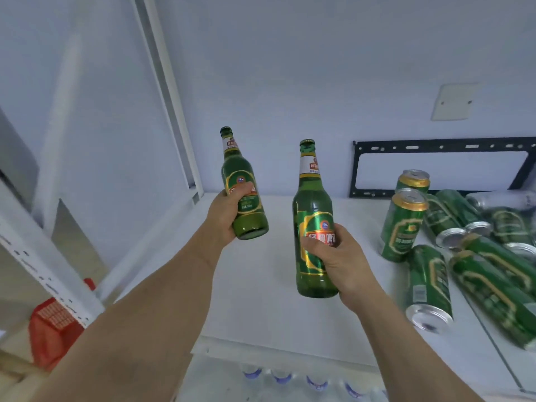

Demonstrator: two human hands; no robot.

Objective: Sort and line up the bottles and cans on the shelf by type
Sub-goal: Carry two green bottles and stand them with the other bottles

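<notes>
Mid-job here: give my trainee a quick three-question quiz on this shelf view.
1. True or false: each hand grips a green bottle.
2. Most cans at the right are: A) lying down B) stacked upright C) boxed.
3. Fill in: the bottles are held ____ the shelf, not standing on it.

Key: 1 true: left hand, left bottle; right hand, right bottle. 2 A: cans. 3 above: shelf.

Pale wall [290, 68] behind a white shelf [261, 300]. Blank cover plate [454, 101] fixed on the wall at upper right. Black metal bracket [435, 147] mounted on the wall below it. White upright frame [171, 91] stands at left. Red basket [53, 329] sits lower left. Lighting even and cool.
</notes>
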